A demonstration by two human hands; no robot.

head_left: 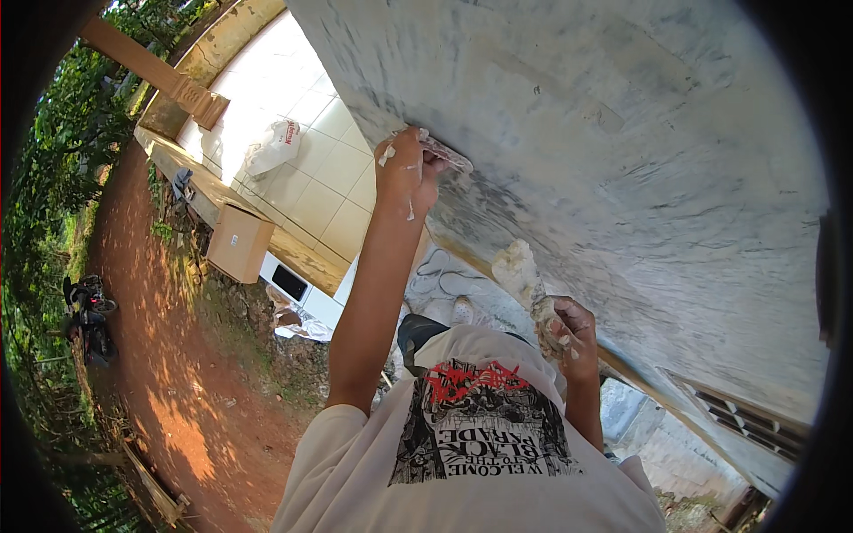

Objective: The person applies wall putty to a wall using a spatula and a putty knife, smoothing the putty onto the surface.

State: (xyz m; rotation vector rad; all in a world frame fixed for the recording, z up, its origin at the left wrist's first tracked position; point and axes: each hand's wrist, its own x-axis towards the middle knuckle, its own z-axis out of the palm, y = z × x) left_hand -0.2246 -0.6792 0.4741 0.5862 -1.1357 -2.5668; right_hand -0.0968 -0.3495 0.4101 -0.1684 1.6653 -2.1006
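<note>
My left hand (409, 174), spotted with white putty, is closed around a flat putty spreader (451, 156). The spreader's blade lies against the grey-white wall (569, 133), near its left edge. Lower down, beside my shirt, my right hand (575, 338) grips the putty-caked handle of a putty knife (538, 306). A thick lump of off-white putty (515, 266) covers the knife's far end, so its blade is hidden. Dark streaks and pale smears run across the wall.
Left of the wall is a tiled porch floor (333, 191) with a white plastic bag (275, 147). A cardboard box (240, 242) and a dark phone (289, 282) on a white surface rest by the porch edge. A louvred vent (746, 417) sits low in the wall at right.
</note>
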